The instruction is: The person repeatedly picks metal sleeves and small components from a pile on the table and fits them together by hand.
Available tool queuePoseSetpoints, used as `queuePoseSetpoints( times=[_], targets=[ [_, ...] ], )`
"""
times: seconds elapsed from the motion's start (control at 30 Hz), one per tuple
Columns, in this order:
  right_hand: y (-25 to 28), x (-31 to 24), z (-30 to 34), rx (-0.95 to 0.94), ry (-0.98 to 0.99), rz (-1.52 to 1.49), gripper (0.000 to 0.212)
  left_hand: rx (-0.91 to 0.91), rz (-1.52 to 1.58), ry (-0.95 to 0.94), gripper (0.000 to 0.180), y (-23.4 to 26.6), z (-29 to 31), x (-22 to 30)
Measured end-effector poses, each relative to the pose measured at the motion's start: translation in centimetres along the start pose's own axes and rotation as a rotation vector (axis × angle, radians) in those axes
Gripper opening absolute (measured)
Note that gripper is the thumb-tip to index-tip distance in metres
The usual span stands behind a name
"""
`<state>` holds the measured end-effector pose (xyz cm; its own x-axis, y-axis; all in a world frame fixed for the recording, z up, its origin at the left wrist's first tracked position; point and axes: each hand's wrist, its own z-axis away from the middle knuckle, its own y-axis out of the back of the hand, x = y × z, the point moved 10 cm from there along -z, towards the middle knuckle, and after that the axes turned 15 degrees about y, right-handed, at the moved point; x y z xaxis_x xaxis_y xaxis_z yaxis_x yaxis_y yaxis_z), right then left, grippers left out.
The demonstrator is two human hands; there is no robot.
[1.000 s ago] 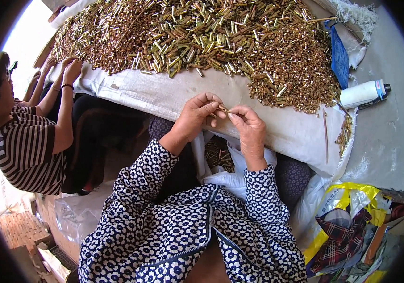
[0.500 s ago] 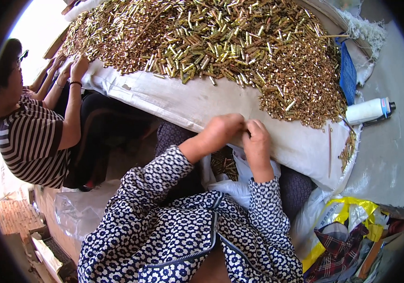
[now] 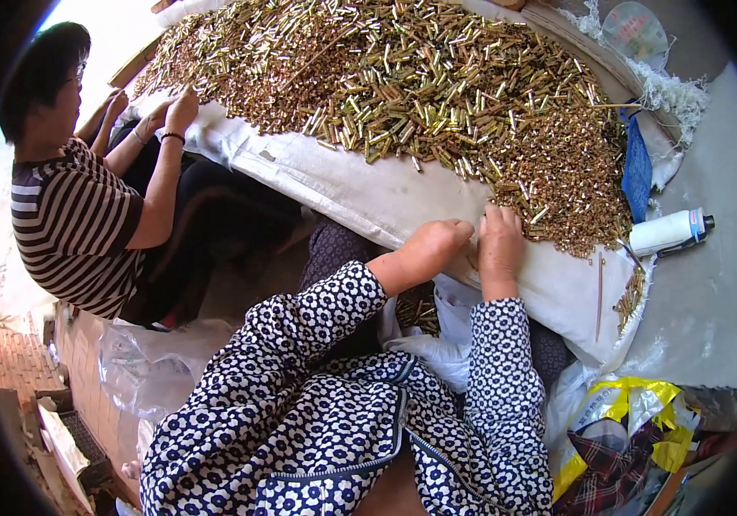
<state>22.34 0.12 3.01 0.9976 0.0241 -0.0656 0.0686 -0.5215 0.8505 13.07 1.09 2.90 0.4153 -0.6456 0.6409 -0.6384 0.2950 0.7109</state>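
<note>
Left hand [image 3: 434, 248] and right hand [image 3: 500, 245] are hovering just beside each other at the tabletop's [image 3: 334, 182] near edge, fingers bent narrow; fingertips are hidden, so cannot tell whether the 2 are holding anything. Beyond them, brass-coloured metal tubes [image 3: 437, 86] are lying heaped on pale cloth, smaller pieces [image 3: 570, 185] bunching at right. 1 thin stick [image 3: 600, 299] and 1 white bottle [image 3: 666, 235] are lying farther right. At left, a person in a striped shirt [image 3: 76, 219] is reaching toward the heap's edge.

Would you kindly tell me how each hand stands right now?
Left hand: fingers curled, grip hidden; cannot be told.
Right hand: grip likewise hidden; cannot be told.
</note>
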Motion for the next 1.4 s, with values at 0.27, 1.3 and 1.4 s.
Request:
queuePoseSetpoints(
  times=[0.27,1.3,1.4],
  targets=[
    [0.0,0.1,0.2,0.056,0.012,0.074,0.004,-0.091,0.348,0.239,0.006,2.4,-1.3,-1.8],
    [0.0,-0.1,1.6,0.147,-0.084,-0.472,0.010,-0.802,0.875,0.498,0.009,1.0,3.9,-0.8],
    [0.2,-0.3,1.8,0.141,-0.081,-0.475,0.010,-0.559,0.463,0.004,0.015,1.1,3.2,0.6]
  ],
)
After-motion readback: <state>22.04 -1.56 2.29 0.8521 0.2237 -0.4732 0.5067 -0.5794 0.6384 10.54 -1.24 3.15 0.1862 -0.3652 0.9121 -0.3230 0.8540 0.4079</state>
